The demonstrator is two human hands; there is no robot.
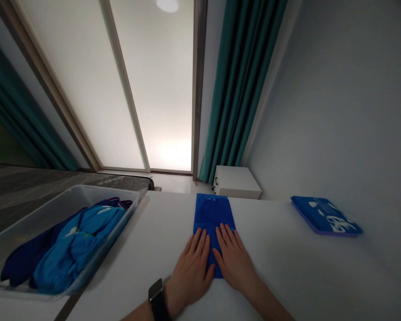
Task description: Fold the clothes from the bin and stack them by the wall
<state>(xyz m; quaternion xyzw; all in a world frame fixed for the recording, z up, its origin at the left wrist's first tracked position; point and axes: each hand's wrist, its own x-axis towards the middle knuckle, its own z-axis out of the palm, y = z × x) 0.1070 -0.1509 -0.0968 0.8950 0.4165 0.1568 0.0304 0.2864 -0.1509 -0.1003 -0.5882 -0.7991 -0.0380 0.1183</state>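
A bright blue piece of cloth [214,211], folded into a long narrow strip, lies flat on the white table, its far end at the table's back edge. My left hand [193,267] rests palm down on its left side, fingers stretched forward. On the right side lies my right hand [235,261], also flat, with its thumb apart from the fingers. Both hands press on the cloth without gripping it, and they cover part of its near half. What kind of item the cloth is cannot be made out.
To the left, a translucent plastic bin [82,189] holds crumpled clothes [83,243] in light and dark blue. A folded blue fabric item with white print [325,216] lies on the right of the white table [147,249], near the wall. Beyond stands a small white cabinet [237,180].
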